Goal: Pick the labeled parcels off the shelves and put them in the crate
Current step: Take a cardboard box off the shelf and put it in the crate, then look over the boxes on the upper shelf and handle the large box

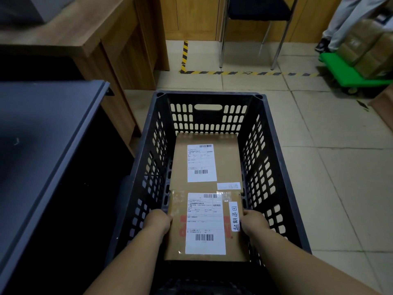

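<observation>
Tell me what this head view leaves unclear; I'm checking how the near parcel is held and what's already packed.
- Fingers of left hand and right hand: hidden behind the near parcel edges.
- Crate floor: covered by the near parcel and far parcel.
- Label print: too small.
- Whether the near parcel rests on the floor: cannot tell.
- Shelves: out of frame.

Surroundings as I see them. At nine o'clock, a dark grey shelf top (42, 133); at eleven, a wooden desk (102, 39). At twelve, a black chair (258, 9) on metal legs, behind striped hazard tape (234, 72) on the tiled floor (319, 158). At two o'clock, a green trolley (344, 71) carries wrapped cartons (368, 45), beside a person's legs (344, 20).
</observation>
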The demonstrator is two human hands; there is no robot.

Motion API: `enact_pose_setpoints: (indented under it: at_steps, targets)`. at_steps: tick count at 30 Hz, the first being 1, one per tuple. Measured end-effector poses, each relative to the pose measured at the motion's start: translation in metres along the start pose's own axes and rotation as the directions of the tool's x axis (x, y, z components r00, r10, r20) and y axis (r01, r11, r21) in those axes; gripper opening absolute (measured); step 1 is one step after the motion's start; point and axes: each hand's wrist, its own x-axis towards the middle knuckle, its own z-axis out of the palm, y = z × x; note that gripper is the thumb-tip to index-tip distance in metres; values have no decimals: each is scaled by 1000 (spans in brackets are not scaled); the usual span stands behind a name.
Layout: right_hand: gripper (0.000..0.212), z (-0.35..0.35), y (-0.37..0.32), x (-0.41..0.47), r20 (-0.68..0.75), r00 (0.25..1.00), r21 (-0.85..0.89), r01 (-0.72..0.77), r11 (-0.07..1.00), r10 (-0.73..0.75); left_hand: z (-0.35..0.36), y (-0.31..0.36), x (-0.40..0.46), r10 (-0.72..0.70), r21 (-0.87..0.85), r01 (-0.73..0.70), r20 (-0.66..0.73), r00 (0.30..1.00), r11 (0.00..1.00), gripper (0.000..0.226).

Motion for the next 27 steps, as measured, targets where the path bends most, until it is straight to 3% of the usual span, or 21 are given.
enact_pose_setpoints:
  at_steps: [4,13,17,21,24,27]
  targets:
    - [32,-4,-12,-10,-41,999,-175,28,984,-36,-5,7,-10,81,138,-69,-81,993,988,30]
    - [38,-44,-75,-85,-47,944,-259,306,916,-328,-62,59,-89,400,252,-345,-216,891,904,23]
    - [31,-71,-117,-138,-77,847,-424,450,786,-526,-107,84,-141,553,405,-430,-264,790,807,25]
    - [39,-98,-164,-186,-93,760,-510,518,687,-643,-151,105,-189,650,516,-446,-325,687,731,21]
    - [26,-114,-195,-214,-130,671,-534,573,622,-730,-183,123,-216,705,597,-427,-367,607,679,24]
    - [31,-127,-220,-236,-159,627,-525,600,603,-762,-210,134,-238,729,668,-364,-410,548,649,30]
